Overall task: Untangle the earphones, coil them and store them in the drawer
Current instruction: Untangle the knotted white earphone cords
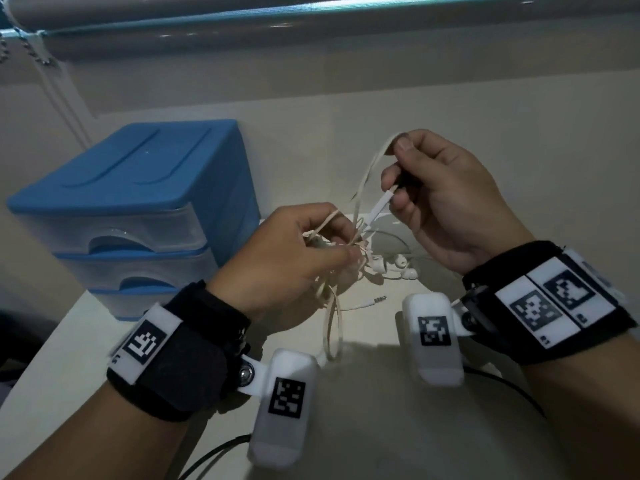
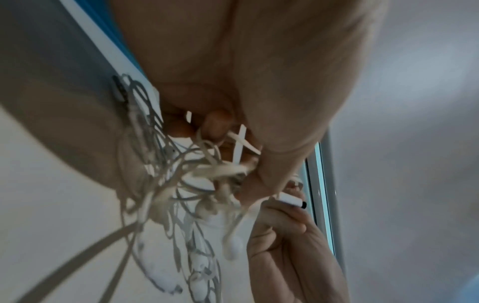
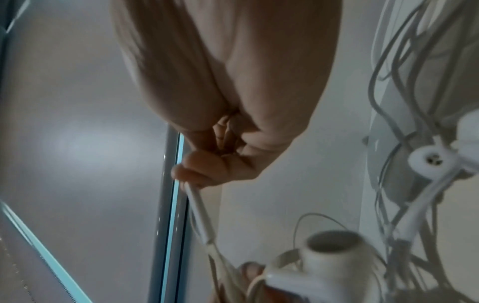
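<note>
A tangle of white and cream earphones (image 1: 341, 261) hangs above the white table, with earbuds (image 1: 391, 265) resting on the surface and a jack plug (image 1: 377, 300) lying beneath. My left hand (image 1: 301, 258) pinches the knot of cords (image 2: 207, 164) between thumb and fingers. My right hand (image 1: 433, 192) is raised higher and grips the white plug end (image 1: 379, 206) of one flat cord (image 3: 199, 209), pulling a loop (image 1: 370, 168) up from the tangle. The blue drawer unit (image 1: 138, 209) stands at the left, its three clear drawers closed.
The table's left edge (image 1: 52, 341) runs near the drawer unit. A grey wall and window frame (image 1: 311, 36) lie behind. Black cables (image 1: 512, 386) trail over the table near me. A thin grey round mat (image 1: 391, 237) lies under the earbuds.
</note>
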{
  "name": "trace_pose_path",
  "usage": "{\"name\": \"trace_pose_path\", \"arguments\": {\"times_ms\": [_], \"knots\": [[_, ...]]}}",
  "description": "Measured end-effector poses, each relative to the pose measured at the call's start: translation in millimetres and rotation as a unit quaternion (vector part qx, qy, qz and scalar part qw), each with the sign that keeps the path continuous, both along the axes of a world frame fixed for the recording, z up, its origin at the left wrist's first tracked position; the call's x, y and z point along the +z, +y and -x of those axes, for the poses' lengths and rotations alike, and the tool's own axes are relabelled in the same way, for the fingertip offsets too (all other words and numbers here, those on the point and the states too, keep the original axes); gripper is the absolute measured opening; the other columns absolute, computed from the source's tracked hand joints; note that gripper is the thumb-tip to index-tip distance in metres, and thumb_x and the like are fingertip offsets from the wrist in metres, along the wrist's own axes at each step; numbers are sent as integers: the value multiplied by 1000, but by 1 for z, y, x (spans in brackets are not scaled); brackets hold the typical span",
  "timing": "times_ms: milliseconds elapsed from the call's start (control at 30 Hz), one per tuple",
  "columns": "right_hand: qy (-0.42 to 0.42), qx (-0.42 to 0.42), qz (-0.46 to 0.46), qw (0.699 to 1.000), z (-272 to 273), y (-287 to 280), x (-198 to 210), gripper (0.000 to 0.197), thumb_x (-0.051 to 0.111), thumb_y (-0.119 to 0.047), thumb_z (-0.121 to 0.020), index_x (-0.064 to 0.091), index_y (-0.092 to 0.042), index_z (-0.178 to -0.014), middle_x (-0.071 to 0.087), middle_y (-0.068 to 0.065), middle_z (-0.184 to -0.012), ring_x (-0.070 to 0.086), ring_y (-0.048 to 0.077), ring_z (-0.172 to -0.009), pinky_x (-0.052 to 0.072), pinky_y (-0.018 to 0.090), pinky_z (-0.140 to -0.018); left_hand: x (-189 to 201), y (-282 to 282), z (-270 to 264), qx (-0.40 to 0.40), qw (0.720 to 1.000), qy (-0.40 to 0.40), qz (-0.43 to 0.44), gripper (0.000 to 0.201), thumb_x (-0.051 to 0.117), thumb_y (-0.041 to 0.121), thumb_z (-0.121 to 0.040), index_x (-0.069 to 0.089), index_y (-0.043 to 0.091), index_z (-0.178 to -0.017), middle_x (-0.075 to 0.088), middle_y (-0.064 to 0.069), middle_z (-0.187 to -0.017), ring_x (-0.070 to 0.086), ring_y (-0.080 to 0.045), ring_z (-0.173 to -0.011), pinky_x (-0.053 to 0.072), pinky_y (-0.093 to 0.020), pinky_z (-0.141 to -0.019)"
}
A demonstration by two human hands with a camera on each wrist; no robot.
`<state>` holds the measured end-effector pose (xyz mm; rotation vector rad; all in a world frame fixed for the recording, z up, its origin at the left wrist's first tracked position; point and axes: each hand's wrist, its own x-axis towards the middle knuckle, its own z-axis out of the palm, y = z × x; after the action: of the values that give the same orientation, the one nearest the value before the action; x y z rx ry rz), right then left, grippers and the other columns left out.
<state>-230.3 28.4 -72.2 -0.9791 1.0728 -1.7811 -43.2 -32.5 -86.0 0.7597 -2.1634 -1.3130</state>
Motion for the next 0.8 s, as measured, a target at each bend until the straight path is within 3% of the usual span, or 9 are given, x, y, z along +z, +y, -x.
{"name": "trace_pose_path", "arguments": {"times_ms": [67,133,233,433,567,667,800], "knots": [[-12,-24,-3,1000,3,0,-1,23,51,-18,-105,59,-17,-84,60,2,-61,44,8,-43,39,14,-42,0,-2,0,3,1000,2,0,9,79,9,-85,72,11,-90,73,-10,-90,66,-15,-70,54,-27,-66],[-6,-42,-10,999,6,-2,-5,23,51,-19,-106,59,-18,-84,56,2,-58,38,9,-42,33,15,-40,-1,-2,-1,-8,1000,1,-4,11,79,8,-84,71,12,-89,73,-11,-90,67,-20,-74,55,-35,-72],[18,-60,-29,998,7,-2,-10,26,50,-22,-106,63,-18,-84,44,-2,-51,32,10,-45,28,19,-42,-1,-3,-1,-15,1000,18,-18,13,79,10,-84,67,10,-89,74,-14,-90,69,-29,-75,55,-36,-72],[27,-59,-75,995,9,-1,-12,34,43,-28,-109,65,-13,-88,31,-4,-47,42,12,-41,30,29,-55,2,-1,0,-21,996,50,-66,10,73,9,-89,63,9,-88,69,-3,-76,61,-8,-61,46,-15,-55],[44,-35,-107,993,6,-1,-13,37,42,-35,-109,65,-13,-91,25,-2,-50,30,13,-40,20,28,-49,2,-4,1,22,994,82,-73,7,70,8,-91,64,7,-89,66,-2,-70,58,-12,-61,47,-18,-57],[41,-13,-113,993,6,1,-11,36,43,-34,-108,65,-11,-94,24,-2,-55,25,12,-41,12,34,-58,2,-6,2,58,990,102,-74,7,69,8,-92,64,8,-88,65,-7,-70,58,-17,-63,48,-21,-58],[85,18,-131,987,5,2,-11,33,44,-30,-107,65,-9,-93,25,-3,-54,23,9,-37,12,34,-56,3,-7,2,72,988,120,-71,5,66,9,-95,64,4,-93,66,-1,-66,60,-13,-61,50,-19,-60]]}}
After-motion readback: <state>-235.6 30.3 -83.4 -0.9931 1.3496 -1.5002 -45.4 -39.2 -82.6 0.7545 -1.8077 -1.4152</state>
